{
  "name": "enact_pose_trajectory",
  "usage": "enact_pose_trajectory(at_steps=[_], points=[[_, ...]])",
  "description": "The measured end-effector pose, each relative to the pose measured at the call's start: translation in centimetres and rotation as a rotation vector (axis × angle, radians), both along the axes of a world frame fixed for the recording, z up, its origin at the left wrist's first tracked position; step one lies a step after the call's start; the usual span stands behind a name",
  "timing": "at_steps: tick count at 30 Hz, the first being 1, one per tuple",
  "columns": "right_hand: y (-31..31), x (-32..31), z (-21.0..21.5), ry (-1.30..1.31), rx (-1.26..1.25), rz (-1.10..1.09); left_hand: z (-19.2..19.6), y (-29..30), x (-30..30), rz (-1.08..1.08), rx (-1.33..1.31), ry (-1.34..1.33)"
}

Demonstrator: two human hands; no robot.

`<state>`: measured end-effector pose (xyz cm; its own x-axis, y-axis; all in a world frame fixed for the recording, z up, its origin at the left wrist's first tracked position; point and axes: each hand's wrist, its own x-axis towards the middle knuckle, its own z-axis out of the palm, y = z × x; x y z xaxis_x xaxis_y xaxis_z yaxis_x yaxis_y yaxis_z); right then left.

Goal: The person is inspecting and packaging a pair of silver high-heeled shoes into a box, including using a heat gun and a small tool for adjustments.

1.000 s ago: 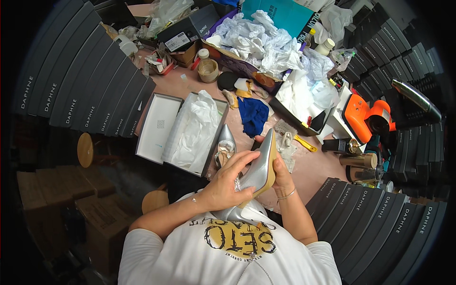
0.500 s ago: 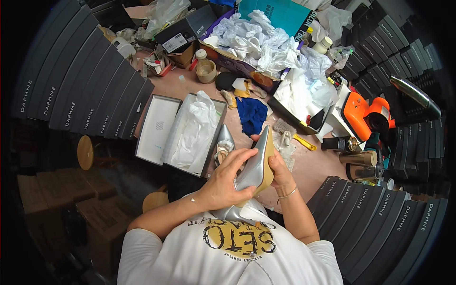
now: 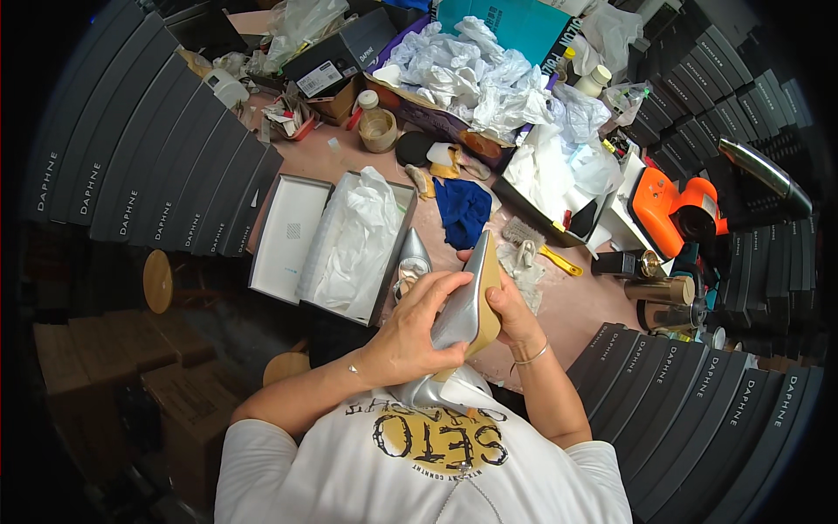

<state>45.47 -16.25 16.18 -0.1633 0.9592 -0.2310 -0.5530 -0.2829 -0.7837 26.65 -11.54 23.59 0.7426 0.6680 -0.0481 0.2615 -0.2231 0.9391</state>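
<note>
Both my hands grip a silver pointed-toe high-heeled shoe (image 3: 460, 316) close to my chest. Its toe points away from me and its tan sole is turned to the right. My left hand (image 3: 419, 327) is wrapped over the left side, fingers on the silver upper. My right hand (image 3: 517, 319) holds the sole side near the front, its thumb on the sole and some fingers hidden behind the shoe. A second silver shoe (image 3: 415, 253) lies on the pink table, partly covered by my left hand. Left of it is an open shoebox with white tissue paper (image 3: 353, 244).
A blue cloth (image 3: 463, 212) lies beyond the shoe, near a yellow-handled brush (image 3: 559, 259). A big carton of crumpled paper (image 3: 476, 79) stands at the back. Dark shoebox stacks rise at left (image 3: 140, 157) and right (image 3: 672, 393). An orange tool (image 3: 659, 212) sits right.
The shoe in my hands has tilted slightly, its toe shifting a little left. Both hands keep their hold; the things on the table look the same.
</note>
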Motion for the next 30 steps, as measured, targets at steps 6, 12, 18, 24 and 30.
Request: enact_pose_trajectory(at_steps=[6, 12, 18, 24, 30], points=[[-0.2, -0.3, 0.1, 0.01, -0.028, 0.012, 0.1, 0.4, -0.1, -0.096, 0.088, 0.112], [-0.3, -0.3, -0.4, 0.015, -0.058, -0.016, -0.2, 0.9, -0.4, -0.149, 0.04, 0.028], [-0.3, -0.3, -0.3, 0.026, -0.037, -0.006, -0.2, 0.9, -0.3, -0.101, -0.036, 0.018], [-0.2, -0.4, -0.1, 0.033, -0.028, 0.008, 0.0, 1.0, -0.5, -0.09, -0.107, 0.01], [-0.2, -0.6, 0.0, 0.023, -0.041, 0.007, -0.4, 1.0, -0.6, -0.087, -0.16, -0.02]])
